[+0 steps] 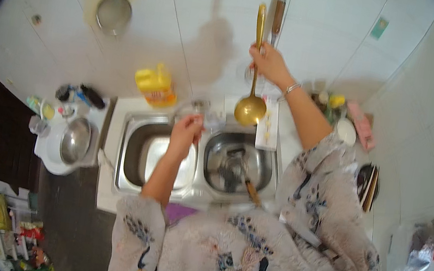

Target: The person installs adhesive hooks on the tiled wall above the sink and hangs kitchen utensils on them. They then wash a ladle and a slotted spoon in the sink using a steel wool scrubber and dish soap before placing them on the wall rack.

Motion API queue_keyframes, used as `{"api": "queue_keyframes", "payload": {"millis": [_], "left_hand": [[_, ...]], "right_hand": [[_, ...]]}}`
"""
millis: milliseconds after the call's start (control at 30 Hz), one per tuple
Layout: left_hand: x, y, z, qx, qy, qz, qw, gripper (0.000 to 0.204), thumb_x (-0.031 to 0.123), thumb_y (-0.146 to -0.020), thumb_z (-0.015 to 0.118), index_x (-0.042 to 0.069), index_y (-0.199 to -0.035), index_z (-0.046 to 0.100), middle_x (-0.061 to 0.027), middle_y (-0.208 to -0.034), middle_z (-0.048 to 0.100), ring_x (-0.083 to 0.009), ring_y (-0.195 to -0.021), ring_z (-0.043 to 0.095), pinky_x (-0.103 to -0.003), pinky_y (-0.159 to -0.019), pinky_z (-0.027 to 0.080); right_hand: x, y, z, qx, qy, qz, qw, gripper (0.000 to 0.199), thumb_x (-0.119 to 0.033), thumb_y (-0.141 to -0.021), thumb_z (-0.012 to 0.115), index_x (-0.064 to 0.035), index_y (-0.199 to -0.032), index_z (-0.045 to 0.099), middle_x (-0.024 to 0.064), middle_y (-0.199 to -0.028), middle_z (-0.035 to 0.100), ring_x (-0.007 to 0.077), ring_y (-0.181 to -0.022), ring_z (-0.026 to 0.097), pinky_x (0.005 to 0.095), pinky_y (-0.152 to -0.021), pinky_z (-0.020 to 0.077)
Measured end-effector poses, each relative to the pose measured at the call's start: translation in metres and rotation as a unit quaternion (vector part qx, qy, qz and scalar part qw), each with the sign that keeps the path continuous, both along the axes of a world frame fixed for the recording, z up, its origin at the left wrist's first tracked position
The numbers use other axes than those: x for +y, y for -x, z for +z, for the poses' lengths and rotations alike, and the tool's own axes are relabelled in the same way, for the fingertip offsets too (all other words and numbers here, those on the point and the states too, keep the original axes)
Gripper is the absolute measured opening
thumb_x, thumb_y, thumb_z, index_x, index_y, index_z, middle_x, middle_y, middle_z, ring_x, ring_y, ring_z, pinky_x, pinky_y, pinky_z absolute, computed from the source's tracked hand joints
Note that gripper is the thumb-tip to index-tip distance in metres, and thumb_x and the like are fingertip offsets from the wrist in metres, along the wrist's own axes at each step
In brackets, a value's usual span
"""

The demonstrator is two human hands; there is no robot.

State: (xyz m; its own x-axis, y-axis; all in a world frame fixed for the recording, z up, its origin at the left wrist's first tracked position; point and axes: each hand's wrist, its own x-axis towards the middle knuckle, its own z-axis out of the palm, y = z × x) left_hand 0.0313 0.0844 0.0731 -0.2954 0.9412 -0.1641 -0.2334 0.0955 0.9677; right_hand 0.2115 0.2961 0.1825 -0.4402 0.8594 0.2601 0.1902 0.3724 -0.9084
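Observation:
My right hand point(272, 65) is raised above the right side of the sink, wrapped round the handle of a gold-coloured ladle point(250, 111). The ladle hangs upright with its bowl at the bottom. Near the faucet point(201, 106), over the divider of the double-basin steel sink point(195, 188), my left hand point(188, 129) has its fingers pinched together; what is in them, if anything, cannot be made out. A utensil with a wooden handle point(252, 191) leans in the right basin, its dark head down inside.
Behind the sink stands a yellow jug point(156, 86). A strainer point(113, 13) and a wooden-handled utensil point(278, 16) hang on the tiled wall. A white box point(268, 132) lies right of the ladle. At left is a steel bowl point(76, 141); at right, a white bowl point(346, 131).

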Motion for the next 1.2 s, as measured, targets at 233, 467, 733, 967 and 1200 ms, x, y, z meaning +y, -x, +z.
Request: {"api": "queue_keyframes", "payload": {"millis": [233,467,733,967,1200], "left_hand": [[-0.01,-0.019,-0.044,-0.053,0.063,-0.034,0.996,0.024,0.019,-0.086,0.055,0.003,-0.104,0.055,-0.0043,-0.073,0.058,-0.0065,-0.049,0.046,-0.02,-0.04,0.033],[-0.014,-0.051,-0.088,-0.136,0.222,-0.111,0.959,0.042,0.046,-0.092,0.038,0.008,-0.099,0.054,-0.0028,-0.07,0.058,-0.0095,-0.051,0.045,-0.021,-0.042,0.032],[-0.063,-0.071,-0.112,-0.227,0.283,-0.104,0.926,0.036,0.042,-0.089,0.049,0.007,-0.09,0.055,-0.0041,-0.071,0.059,-0.0083,-0.051,0.045,-0.021,-0.043,0.034],[-0.094,-0.075,-0.142,-0.184,0.261,-0.137,0.938,0.013,0.01,-0.078,0.055,0.005,-0.066,0.054,-0.0012,-0.053,0.048,-0.0102,-0.041,0.041,-0.023,-0.037,0.029],[-0.109,-0.064,-0.172,-0.249,0.282,-0.125,0.918,0.008,0.002,-0.083,0.049,0.004,-0.075,0.05,-0.0084,-0.069,0.057,-0.0108,-0.05,0.045,-0.023,-0.042,0.037]], "right_hand": [[-0.058,-0.032,-0.121,-0.206,0.026,0.109,0.972,0.039,-0.034,-0.087,0.054,0.0041,-0.084,0.061,0.0073,-0.072,0.063,0.0116,-0.063,0.059,0.0244,-0.059,0.0478],[-0.12,-0.035,-0.236,-0.104,-0.004,0.081,0.991,0.016,-0.018,-0.081,0.058,-0.0037,-0.087,0.062,0.0107,-0.073,0.062,0.024,-0.069,0.061,0.0325,-0.063,0.0477],[-0.176,-0.023,-0.33,-0.108,-0.061,0.101,0.987,0.013,-0.016,-0.083,0.054,-0.0068,-0.092,0.054,0.006,-0.086,0.056,0.0227,-0.079,0.058,0.0307,-0.073,0.0447],[-0.209,-0.038,-0.324,-0.232,-0.145,0.089,0.958,0.05,-0.005,-0.081,0.047,-0.0105,-0.13,0.039,0.019,-0.121,0.049,0.0358,-0.103,0.051,0.0415,-0.088,0.0416],[-0.206,-0.08,-0.322,-0.551,0.096,0.025,0.829,0.037,-0.021,-0.078,0.06,-0.0018,-0.109,0.052,0.0189,-0.1,0.06,0.0324,-0.095,0.058,0.0407,-0.079,0.0484]]}}
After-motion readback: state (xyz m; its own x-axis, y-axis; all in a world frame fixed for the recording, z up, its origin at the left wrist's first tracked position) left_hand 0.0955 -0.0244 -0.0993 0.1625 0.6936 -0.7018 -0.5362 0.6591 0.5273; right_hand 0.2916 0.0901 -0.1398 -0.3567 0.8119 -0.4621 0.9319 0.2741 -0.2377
